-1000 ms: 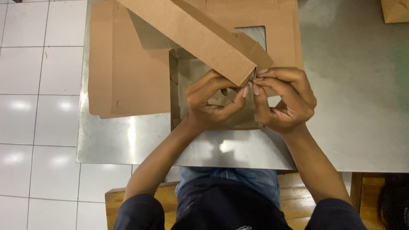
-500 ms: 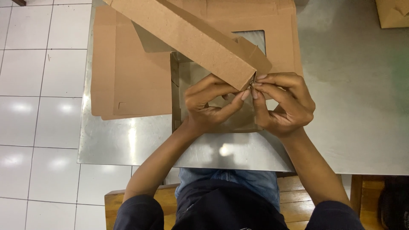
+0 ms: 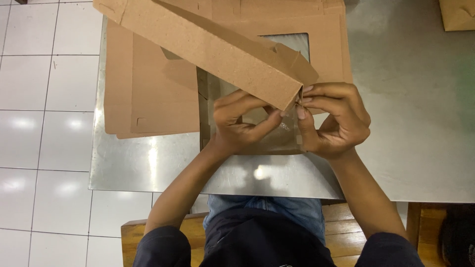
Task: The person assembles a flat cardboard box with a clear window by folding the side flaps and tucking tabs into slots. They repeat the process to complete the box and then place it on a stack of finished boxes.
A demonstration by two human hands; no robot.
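A brown cardboard box [image 3: 213, 47], partly folded, is held above the metal table [image 3: 410, 128]; one long side panel slants from the upper left down to my hands. My left hand [image 3: 242, 121] pinches the near corner of the box from below, thumb and fingers closed on the flap. My right hand [image 3: 334, 118] grips the same corner from the right, fingertips pressed against the panel's end. A clear plastic window film [image 3: 269, 138] shows under my hands.
A stack of flat brown cardboard blanks [image 3: 148, 94] lies on the table's left part. Another cardboard piece [image 3: 457, 14] sits at the far right corner. White floor tiles [image 3: 44, 99] lie left of the table; a wooden bench [image 3: 133, 237] is under me.
The slanted panel has swung slightly left and up. Both hands stayed at the box's near corner, with my fingers pressing closer together on the flap.
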